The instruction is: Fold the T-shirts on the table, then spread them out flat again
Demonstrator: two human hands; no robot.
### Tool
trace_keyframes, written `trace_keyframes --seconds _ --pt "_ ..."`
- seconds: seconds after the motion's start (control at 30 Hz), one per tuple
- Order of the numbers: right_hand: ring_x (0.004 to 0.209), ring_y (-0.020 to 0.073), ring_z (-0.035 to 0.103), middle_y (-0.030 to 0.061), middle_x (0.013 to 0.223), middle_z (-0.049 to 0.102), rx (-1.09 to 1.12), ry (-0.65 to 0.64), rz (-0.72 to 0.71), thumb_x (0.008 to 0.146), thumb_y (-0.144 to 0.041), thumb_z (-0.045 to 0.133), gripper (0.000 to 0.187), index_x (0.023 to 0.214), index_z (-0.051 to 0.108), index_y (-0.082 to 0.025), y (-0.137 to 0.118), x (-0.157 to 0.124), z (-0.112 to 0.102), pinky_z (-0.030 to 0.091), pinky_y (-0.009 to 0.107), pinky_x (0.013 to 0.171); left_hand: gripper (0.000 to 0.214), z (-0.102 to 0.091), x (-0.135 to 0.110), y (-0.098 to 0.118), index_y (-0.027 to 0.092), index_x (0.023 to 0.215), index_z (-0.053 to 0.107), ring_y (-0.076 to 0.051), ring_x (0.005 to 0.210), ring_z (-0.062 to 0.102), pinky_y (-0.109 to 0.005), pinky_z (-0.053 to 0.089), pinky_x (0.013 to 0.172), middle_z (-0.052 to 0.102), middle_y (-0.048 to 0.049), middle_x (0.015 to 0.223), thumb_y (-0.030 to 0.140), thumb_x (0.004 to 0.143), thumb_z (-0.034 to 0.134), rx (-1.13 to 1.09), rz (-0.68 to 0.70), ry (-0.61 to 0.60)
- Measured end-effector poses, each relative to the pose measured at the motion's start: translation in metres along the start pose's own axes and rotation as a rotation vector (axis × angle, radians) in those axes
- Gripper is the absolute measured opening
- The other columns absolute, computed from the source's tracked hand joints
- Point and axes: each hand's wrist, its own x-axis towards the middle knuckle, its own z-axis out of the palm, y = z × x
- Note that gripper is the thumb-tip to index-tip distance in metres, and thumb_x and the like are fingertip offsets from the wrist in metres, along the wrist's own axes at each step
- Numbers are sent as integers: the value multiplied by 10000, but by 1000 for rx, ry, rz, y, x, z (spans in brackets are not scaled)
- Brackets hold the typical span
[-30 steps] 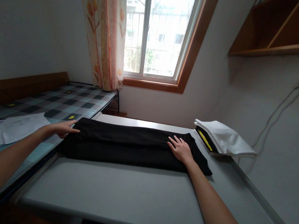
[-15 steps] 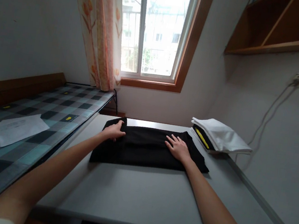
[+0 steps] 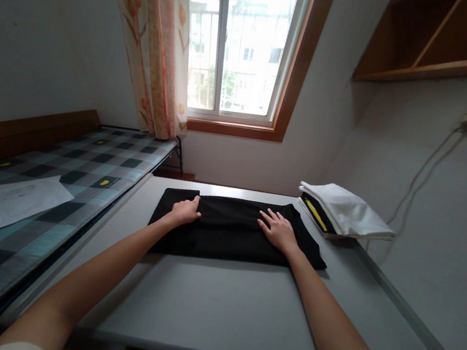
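Note:
A black garment [image 3: 224, 237], folded into a long flat shape, lies across the table in front of me; its exact kind does not show. At its left end a flap is folded inward, and my left hand [image 3: 186, 211] grips that flap's inner edge, index finger stretched forward and the others curled. My right hand [image 3: 278, 229] rests flat on the right part of the cloth, fingers spread. What the curled left fingers pinch underneath is partly hidden.
On the grey table [image 3: 206, 310], a folded stack of white and black cloth [image 3: 345, 211] with a yellow strip sits at the back right by the wall. Left of the table is a bed [image 3: 64, 174] with a checked cover and papers [image 3: 16, 205]. Cables [image 3: 420, 172] hang at right.
My left hand has moved slightly right and nearer to me, bringing the raised left flap down flat onto the garment. My right hand has stayed in place.

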Motion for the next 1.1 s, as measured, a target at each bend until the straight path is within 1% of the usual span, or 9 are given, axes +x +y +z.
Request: trace_keyframes --seconds 0.1,0.23,0.37,0.47,0.6,0.7,0.9,1.0,1.1 --pt "1362 311 381 42 1507 410 5 -3 5 957 -549 334 545 1420 480 -301 -1 -1 -1 323 433 1073 612 -3 5 -4 241 1389 360 -239 824 716 -354 489 813 714 -99 1068 335 807 525 -92 -16 -48" --pt "1366 308 375 39 1511 403 14 -7 9 955 -549 338 546 1422 478 -302 -1 -1 -2 320 434 1076 488 -2 11 -10 306 1309 431 -152 573 683 -311 491 773 730 1 940 378 831 497 -212 -29 -95" --pt "1365 307 379 37 1504 414 18 1 10 954 -551 340 546 1417 485 -300 -1 -1 -2 326 430 1075 455 1 9 -8 283 1246 494 -224 723 706 -353 487 785 729 -45 946 459 826 499 -130 -30 -18" --pt "1366 300 379 35 1503 415 18 2 9 954 -550 344 542 1414 487 -303 -1 -1 -1 326 428 1076 456 -1 7 -4 277 1222 520 -264 891 692 -358 482 803 714 -75 1037 398 784 554 -87 -3 13" --pt "1364 304 381 36 1502 417 17 4 4 953 -547 350 539 1412 491 -302 0 -1 -1 330 430 1075 378 -8 7 1 283 1159 569 -266 987 662 -351 480 824 701 -63 1086 366 793 531 -86 27 21" --pt "1360 309 387 39 1498 422 17 9 2 952 -544 357 536 1410 494 -301 0 -1 -1 334 432 1073 371 -6 6 8 297 1170 570 -270 1023 648 -353 482 826 690 -61 1121 382 814 508 -93 48 51" --pt "1349 316 400 41 1490 434 30 22 4 952 -535 360 536 1404 506 -286 -1 -2 -2 347 431 1062 391 13 2 21 277 1199 568 -309 1019 647 -382 487 801 689 -107 1113 457 868 464 -56 90 72" --pt "1349 304 399 55 1471 461 19 54 -12 953 -517 369 525 1387 526 -268 -1 -3 -1 327 434 1073 456 14 2 15 290 1226 556 -295 990 655 -360 486 781 700 -91 1067 565 898 400 -154 103 105" --pt "1362 290 370 70 1428 512 -4 128 -39 958 -471 379 493 1338 578 -228 -1 -5 0 245 452 1120 388 8 4 -5 291 1188 583 -250 913 668 -321 484 759 711 -59 985 504 928 390 -242 83 201"
